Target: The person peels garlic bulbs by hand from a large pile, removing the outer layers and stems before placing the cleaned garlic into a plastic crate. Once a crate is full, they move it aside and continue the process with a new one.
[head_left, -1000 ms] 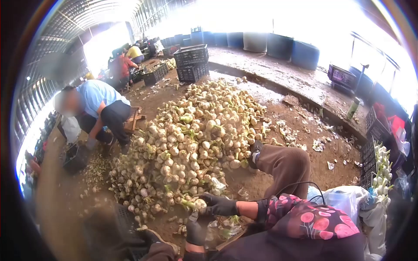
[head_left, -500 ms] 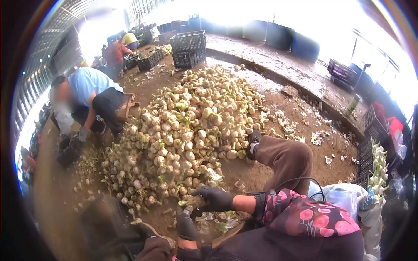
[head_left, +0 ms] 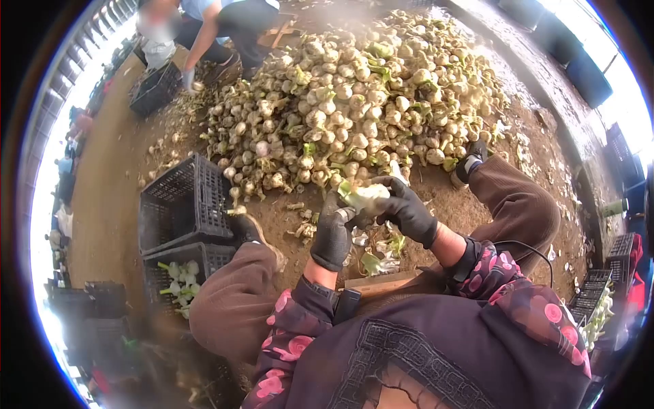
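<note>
In front of my body, my two dark-gloved hands hold one pale garlic bulb with a green stalk end. My left hand is closed around its left, stalk side. My right hand grips the other side from above, fingers bent over it. Whether a small tool is in either hand cannot be made out. Just beyond my hands lies a large heap of garlic bulbs, soil-marked and with green stubs. Below my hands, peeled skins and leaves lie on the ground.
At my left foot stands a black crate; another crate beside it holds white trimmed bulbs. A person bends over a further crate at upper left. A wooden board lies between my legs. Blue barrels line the right.
My view has tilted down and turned left. My hands have come up and together, the garlic bulb now raised between them. The other person still bends beside the crate.
</note>
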`<act>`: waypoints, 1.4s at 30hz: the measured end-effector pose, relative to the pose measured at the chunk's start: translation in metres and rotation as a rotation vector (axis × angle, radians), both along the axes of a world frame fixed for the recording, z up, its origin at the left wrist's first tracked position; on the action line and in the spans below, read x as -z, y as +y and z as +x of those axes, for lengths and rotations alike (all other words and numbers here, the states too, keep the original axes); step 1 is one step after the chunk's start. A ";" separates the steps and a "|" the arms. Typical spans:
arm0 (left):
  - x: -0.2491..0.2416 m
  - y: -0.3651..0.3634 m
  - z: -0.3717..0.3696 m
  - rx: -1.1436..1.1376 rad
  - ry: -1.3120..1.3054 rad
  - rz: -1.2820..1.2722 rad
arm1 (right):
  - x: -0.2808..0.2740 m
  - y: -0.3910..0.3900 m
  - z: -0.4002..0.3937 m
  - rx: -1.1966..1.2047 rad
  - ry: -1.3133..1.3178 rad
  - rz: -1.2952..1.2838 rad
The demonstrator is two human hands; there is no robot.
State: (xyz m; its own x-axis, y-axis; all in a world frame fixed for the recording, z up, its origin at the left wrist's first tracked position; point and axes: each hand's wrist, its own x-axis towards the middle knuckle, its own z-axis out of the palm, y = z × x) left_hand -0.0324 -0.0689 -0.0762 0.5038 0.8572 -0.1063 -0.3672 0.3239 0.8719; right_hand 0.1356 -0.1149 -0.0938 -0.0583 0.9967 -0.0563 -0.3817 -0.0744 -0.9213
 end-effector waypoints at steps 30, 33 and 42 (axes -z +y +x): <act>0.012 -0.010 0.017 -0.088 0.113 0.189 | -0.007 0.008 -0.023 0.340 -0.113 -0.257; 0.015 -0.009 0.014 -0.035 -0.072 -0.127 | -0.001 0.005 -0.017 0.276 -0.009 -0.407; 0.035 0.001 0.006 0.117 0.590 0.373 | 0.000 0.005 0.000 0.212 0.145 -0.250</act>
